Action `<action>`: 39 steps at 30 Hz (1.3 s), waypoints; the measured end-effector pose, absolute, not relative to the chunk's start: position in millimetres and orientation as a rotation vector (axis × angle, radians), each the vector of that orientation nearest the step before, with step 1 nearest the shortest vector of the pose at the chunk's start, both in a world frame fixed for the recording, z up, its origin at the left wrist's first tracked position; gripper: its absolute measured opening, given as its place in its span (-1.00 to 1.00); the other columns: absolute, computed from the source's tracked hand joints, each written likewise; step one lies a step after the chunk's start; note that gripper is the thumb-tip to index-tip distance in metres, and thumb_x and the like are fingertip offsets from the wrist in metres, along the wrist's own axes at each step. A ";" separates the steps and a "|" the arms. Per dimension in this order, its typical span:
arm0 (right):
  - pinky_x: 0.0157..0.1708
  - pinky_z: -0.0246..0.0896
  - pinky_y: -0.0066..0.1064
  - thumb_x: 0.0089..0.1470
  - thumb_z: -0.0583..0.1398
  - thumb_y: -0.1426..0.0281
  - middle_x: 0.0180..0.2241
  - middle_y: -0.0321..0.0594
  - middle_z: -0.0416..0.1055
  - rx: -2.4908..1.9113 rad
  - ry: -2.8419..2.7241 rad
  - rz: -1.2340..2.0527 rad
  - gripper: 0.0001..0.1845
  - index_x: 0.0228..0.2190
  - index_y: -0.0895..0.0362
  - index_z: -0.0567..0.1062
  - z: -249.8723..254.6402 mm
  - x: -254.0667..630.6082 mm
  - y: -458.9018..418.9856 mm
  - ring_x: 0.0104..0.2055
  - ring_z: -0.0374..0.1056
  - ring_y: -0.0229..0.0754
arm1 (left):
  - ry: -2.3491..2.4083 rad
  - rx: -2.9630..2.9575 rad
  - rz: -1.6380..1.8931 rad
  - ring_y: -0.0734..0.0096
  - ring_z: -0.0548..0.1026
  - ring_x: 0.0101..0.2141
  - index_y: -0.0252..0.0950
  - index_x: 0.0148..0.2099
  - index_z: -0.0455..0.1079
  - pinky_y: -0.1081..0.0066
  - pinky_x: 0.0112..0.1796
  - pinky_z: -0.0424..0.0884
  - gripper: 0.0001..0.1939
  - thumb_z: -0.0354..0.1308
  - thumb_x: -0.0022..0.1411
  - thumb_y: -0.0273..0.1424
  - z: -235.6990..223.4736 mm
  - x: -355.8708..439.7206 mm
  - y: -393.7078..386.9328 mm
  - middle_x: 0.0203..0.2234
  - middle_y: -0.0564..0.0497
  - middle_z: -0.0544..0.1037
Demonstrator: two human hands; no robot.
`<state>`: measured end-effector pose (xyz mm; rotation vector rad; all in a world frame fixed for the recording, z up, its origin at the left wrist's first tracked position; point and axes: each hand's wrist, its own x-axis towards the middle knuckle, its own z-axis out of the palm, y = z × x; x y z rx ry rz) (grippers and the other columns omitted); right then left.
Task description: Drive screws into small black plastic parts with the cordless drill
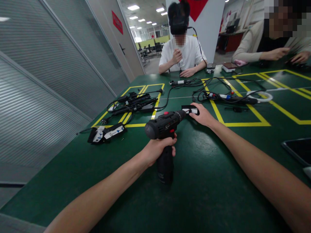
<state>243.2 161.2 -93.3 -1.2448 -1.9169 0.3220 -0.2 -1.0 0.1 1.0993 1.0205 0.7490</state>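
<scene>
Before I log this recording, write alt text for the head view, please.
A black power drill, in the grip of the left hand, points toward a small black-and-white piece held by the right hand. On the green table lie black cables and parts and yellow tape outlines; two people are opposite.

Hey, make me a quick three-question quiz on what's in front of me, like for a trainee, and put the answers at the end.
1. What does the left hand hold?
2. True or false: both hands grip that same item.
3. Pick one: the tape marking rectangles on the table is A) red, B) yellow, C) purple.

Key:
1. A black power drill.
2. False; the right hand holds a small black piece with a white label, near the drill's front end.
3. B.
</scene>
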 end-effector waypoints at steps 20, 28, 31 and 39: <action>0.11 0.13 -0.14 0.00 0.22 0.29 0.03 -0.11 0.31 -1.232 -1.918 0.385 -0.45 0.07 0.05 0.35 -92.1 245.7 162.4 0.05 0.29 -0.01 | 1.021 1.111 0.746 0.53 0.42 -0.58 -0.34 -0.18 0.31 0.48 -0.50 0.28 -0.76 0.15 0.07 -0.39 0.0 0.0 -0.5 -0.44 0.05 0.38; 0.11 0.11 -0.15 0.01 0.22 0.28 0.04 -0.10 0.32 -1.244 -1.919 0.399 -0.44 0.08 0.07 0.36 -92.1 246.5 162.7 0.06 0.29 -0.01 | 1.028 1.094 0.739 0.51 0.41 -0.58 -0.34 -0.19 0.32 0.48 -0.50 0.28 -0.77 0.15 0.07 -0.38 0.9 0.0 -1.4 -0.52 0.07 0.37; 0.11 0.12 -0.13 0.01 0.22 0.29 0.04 -0.11 0.32 -1.246 -1.917 0.400 -0.45 0.07 0.05 0.36 -92.1 246.1 162.3 0.06 0.29 0.00 | 1.025 1.086 0.753 0.52 0.41 -0.58 -0.33 -0.20 0.32 0.47 -0.49 0.29 -0.77 0.15 0.06 -0.39 1.5 0.1 -1.5 -0.48 0.07 0.39; 0.12 0.11 -0.10 0.00 0.22 0.30 0.05 -0.12 0.31 -1.241 -1.919 0.384 -0.45 0.07 0.04 0.35 -91.3 245.2 161.5 0.07 0.28 0.01 | 1.020 1.105 0.751 0.52 0.41 -0.59 -0.34 -0.19 0.32 0.47 -0.51 0.29 -0.77 0.15 0.07 -0.38 2.1 0.9 -1.6 -0.49 0.07 0.37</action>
